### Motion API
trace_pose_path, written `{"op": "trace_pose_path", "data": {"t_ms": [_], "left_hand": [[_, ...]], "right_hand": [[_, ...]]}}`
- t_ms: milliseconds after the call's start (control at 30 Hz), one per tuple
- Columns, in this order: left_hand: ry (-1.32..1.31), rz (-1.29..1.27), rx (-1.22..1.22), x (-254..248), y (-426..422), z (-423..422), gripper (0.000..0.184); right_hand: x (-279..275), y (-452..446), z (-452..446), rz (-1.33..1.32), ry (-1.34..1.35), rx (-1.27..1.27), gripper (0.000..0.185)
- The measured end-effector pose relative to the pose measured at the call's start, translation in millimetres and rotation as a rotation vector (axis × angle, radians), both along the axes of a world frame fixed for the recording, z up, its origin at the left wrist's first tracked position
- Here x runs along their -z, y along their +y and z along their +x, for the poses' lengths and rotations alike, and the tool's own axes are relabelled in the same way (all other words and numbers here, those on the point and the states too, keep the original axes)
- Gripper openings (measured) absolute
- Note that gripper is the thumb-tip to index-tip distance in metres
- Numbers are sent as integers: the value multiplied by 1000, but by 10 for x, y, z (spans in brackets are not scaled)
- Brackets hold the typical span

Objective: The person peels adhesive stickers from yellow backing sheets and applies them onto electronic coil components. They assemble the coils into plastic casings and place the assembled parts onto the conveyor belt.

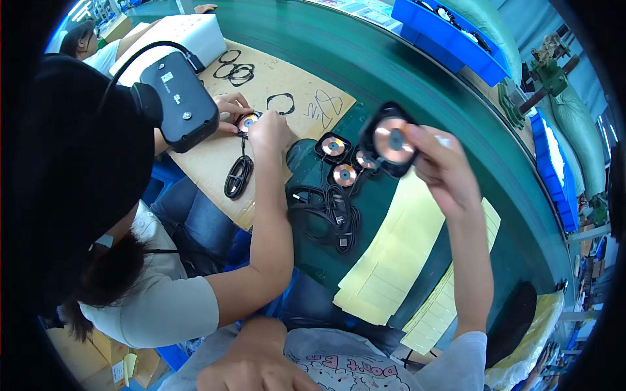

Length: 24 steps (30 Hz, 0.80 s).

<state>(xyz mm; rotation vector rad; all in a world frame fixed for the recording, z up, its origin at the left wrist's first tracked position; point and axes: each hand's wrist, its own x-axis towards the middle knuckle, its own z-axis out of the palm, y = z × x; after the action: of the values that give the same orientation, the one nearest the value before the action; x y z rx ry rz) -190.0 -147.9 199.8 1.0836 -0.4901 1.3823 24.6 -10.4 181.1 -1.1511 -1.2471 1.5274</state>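
Right hand: fingers grasping a black coil pad, raised above the green table. Thumb on the front near the copper edge, other fingers apparently behind. Gripped at one side, probably so most of the coil face is left uncovered. Outline slightly blurred.

Left hand: low, in front of the printed shirt, cut off by the lower edge. Fingertips out of view; cannot tell whether it grasps anything.

Beside the held pad: three similar pads grouped close, coils facing up. Their bundled black cables lie nearer the body, likely to keep them off the coils. Yellow sheets overlap below the right hand, presumably for easy reach.

Farther left: a co-worker's hands at another pad on a brown board. Black rings lie toward its far side, a coiled cable toward the near side, seemingly leaving working room between.
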Motion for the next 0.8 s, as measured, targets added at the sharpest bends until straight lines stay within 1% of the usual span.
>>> {"op": "trace_pose_path", "data": {"t_ms": [33, 67, 167, 200, 300, 333, 367, 433, 467, 567, 633, 667, 700, 767, 800], "left_hand": [[-63, -3, 91, -34, -39, -10, 17], [-105, -9, 156, -59, -83, -18, 14], [-160, -1, 209, -53, -175, -41, 14], [-157, 32, 184, -43, -188, -64, 15], [-146, 247, 276, 30, -111, -176, 16], [-148, 325, 350, 52, -75, -189, 19], [-153, 348, 392, 72, -49, -201, 19], [-178, 269, 435, 183, -41, -161, 19], [-190, 220, 462, 249, -49, -150, 20], [-225, 85, 497, 473, -63, -102, 20], [-233, 7, 491, 609, -57, -80, 21], [-231, -30, 479, 682, -49, -63, 22], [-224, -76, 458, 757, -49, -41, 22], [-150, -170, 362, 891, -34, 17, 23], [-38, -231, 232, 936, -74, 62, 22]], "right_hand": [[161, 125, -22, -3, -68, -17, 28], [344, 244, -29, -41, -66, -3, 28], [843, 555, 71, -99, -145, 42, 28], [953, 635, 106, -110, -184, 56, 28], [1103, 784, 172, -51, -348, 80, 24], [1115, 836, 200, -14, -443, 67, 27], [1159, 881, 226, 69, -488, 51, 29], [1229, 922, 235, 229, -575, 14, 33], [1244, 927, 277, 361, -791, -4, 35], [1048, 703, 191, 583, -788, 235, 35], [261, 91, -74, 237, -371, 38, 39], [87, -176, -99, 189, -97, -112, 45], [-157, -552, -133, 183, 38, -231, 45], [-373, -1095, -281, 247, 669, -528, 35], [-456, -1217, -195, 299, 726, -736, 33]]}}
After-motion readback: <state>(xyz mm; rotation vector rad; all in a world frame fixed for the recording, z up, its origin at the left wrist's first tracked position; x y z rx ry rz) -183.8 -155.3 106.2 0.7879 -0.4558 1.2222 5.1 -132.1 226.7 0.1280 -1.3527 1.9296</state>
